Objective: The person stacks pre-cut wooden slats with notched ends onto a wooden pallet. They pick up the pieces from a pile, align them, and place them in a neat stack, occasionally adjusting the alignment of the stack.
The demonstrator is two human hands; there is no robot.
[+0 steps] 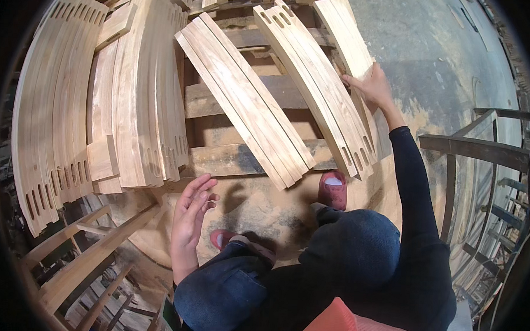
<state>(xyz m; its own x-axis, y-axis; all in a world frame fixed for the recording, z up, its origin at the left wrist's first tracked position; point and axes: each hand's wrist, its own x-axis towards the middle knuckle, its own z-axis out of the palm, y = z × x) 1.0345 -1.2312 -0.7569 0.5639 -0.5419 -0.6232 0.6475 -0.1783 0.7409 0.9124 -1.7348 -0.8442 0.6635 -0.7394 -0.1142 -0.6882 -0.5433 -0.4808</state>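
My right hand (374, 89) grips the right edge of a wooden board (346, 37) at the far right of the pallet. Its thumb rests on the near side; the other fingers are hidden behind the board. My left hand (188, 214) hangs in the air by the pallet's near edge, open, its fingers loosely bent and holding nothing. Between my hands lie a group of slotted wooden boards (314, 82), with slots cut at both ends, and a group of plain boards (244, 100) set at a slant.
Tall stacks of slotted boards (57, 100) and more boards (136, 91) stand on the left. A slatted wooden pallet (215, 99) lies beneath the middle boards. A dark metal frame (470, 146) is on the right, wooden rails (98, 253) at lower left. Sawdust covers the floor (246, 205).
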